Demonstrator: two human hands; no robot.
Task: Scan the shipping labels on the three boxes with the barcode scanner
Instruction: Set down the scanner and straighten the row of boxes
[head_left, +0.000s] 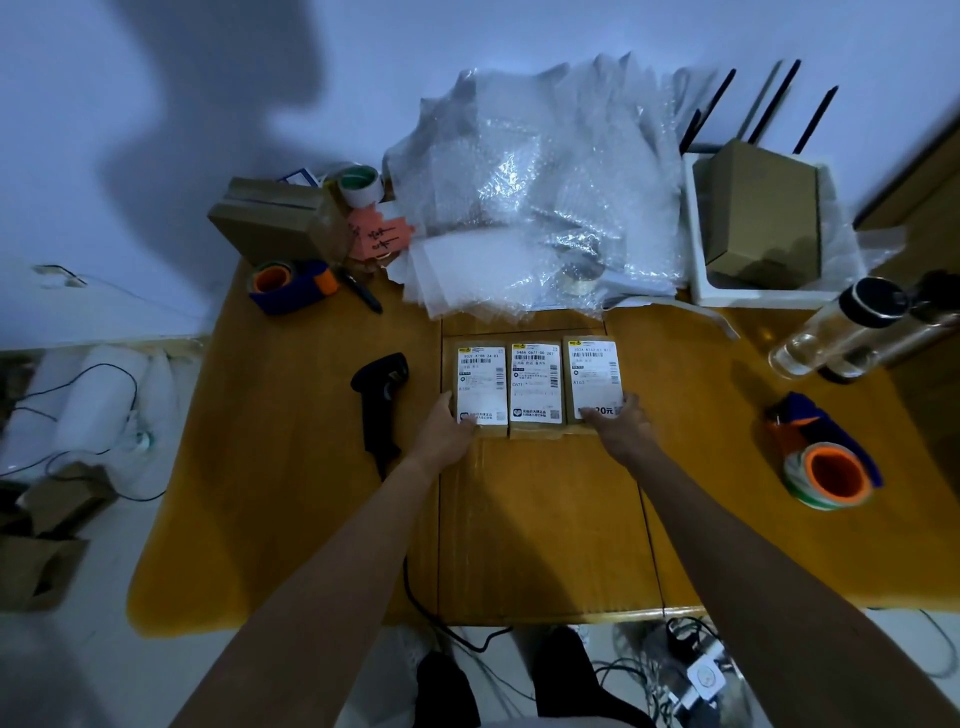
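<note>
From my head camera, the small print on the three labels is blurring past reading, and my hands are covering the near corners of the outer two. My left hand (445, 428) is resting on the near left corner of the left box (480, 387), fingers loosely spread, gripping nothing. My right hand (618, 422) is lying the same way on the near right corner of the right box (592, 382), fingers relaxed and flat. The middle box (536, 389) is sitting between them, all three touching side by side, labels up, on the table (291, 493).

The scanner (382, 402) is lying untouched just left of the left box, its cable trailing off the table's near edge.

Beyond the boxes, bubble wrap (540, 197) is heaping up and hiding whatever is under it. Right of that heap, a white tray (698, 291) is holding a brown carton (761, 213). A tape dispenser (826, 457) is lying well right of the boxes.
</note>
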